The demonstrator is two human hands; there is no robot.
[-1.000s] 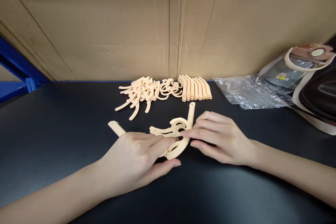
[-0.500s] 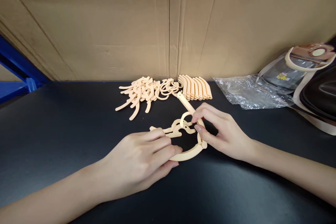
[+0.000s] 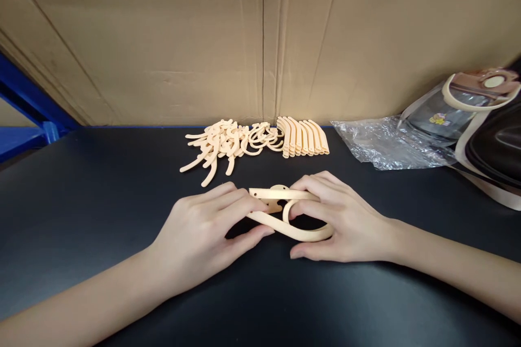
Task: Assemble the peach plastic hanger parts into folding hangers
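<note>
Several joined beige plastic pieces [image 3: 303,234] are held just above the black table, between both hands. Two long curved arms lie one above the other, their holed ends toward the left, with a hook-shaped piece inside their bend. My left hand [image 3: 207,233] pinches the left end of the lower arm. Around the right, bent end, the fingers of my right hand [image 3: 345,219] are wrapped. Behind the long arms shows a flat beige piece [image 3: 274,206], partly hidden; whether it is joined to them I cannot tell.
On the black table [image 3: 106,190], toward the back, are a loose pile of beige pieces [image 3: 222,143], some hooks [image 3: 254,138] and a row of curved arms [image 3: 301,135]. A clear plastic bag [image 3: 386,143], a bottle [image 3: 443,108] and a dark bag [image 3: 496,135] lie at the right. Cardboard [image 3: 183,38] stands behind.
The upper long arm has swung leftward and down, so the two arms now lie close together. My right hand has closed round the bend, and my left hand has shifted slightly to the left.
</note>
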